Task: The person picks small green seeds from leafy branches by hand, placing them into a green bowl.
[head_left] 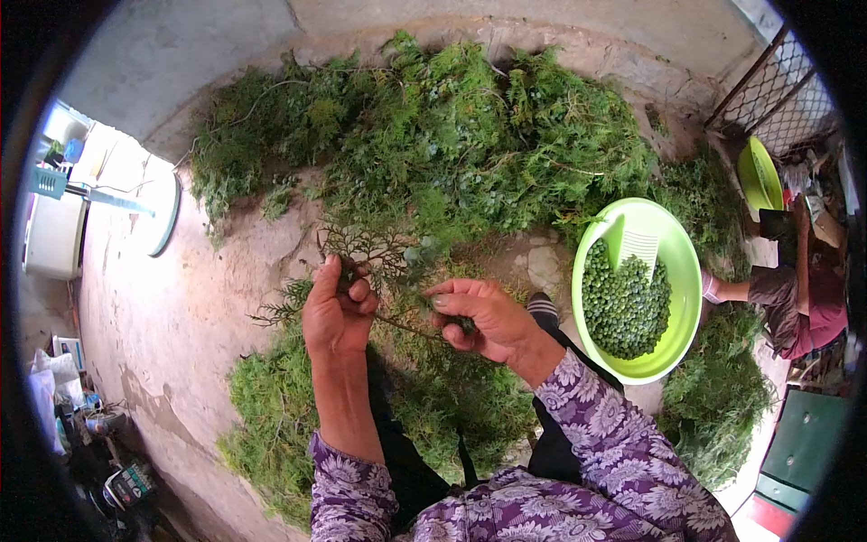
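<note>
My left hand (336, 307) is closed around a scaly-leaved evergreen sprig (375, 248), whose leafy tips fan out above and beside the fingers. A thin bare stem runs from the sprig toward my right hand (488, 323). The thumb and forefinger of that hand are drawn together beside the twig, the other fingers curled. Something dark green shows in its palm, too small and shaded to name. Right of it stands a lime-green basin (691, 312) partly filled with small round green cones (623, 307). A pale ribbed scoop or comb-like piece (638, 244) sticks up from them.
A long heap of cut evergreen branches (470, 135) lies along the wall. More cuttings (271, 425) surround my legs. At the right, another person's leg (731, 291) is beside the basin, with a second green basin (760, 176) behind. A fan-like stand (163, 212) is at the left.
</note>
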Tool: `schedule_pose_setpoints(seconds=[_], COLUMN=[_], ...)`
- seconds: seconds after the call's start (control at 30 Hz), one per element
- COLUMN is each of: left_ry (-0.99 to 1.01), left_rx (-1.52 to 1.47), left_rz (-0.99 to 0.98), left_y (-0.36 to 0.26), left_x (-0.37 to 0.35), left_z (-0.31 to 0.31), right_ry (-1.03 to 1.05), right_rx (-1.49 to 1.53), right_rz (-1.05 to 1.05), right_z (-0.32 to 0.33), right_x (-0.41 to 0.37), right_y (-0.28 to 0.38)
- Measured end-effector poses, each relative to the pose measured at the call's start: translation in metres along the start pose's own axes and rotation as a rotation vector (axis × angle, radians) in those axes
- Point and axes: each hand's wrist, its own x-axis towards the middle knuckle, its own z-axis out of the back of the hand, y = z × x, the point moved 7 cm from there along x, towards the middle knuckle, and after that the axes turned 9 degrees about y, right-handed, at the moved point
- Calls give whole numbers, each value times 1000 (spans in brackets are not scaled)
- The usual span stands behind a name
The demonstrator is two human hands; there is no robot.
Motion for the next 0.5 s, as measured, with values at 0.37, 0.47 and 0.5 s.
schedule_pose_setpoints(seconds=[0.37, 0.47, 0.5], left_ry=[14, 29, 36], left_rx=[19, 17, 15], left_rz=[-15, -20, -17], left_y=[0, 0, 0], left_x=[-2, -2, -2], left_z=[-6, -5, -5], right_ry=[-101, -51, -42], right_rx=[98, 160, 170], right_rz=[-56, -50, -49], right_z=[6, 6, 4], right_x=[-2, 0, 0], right_y=[-4, -7, -6])
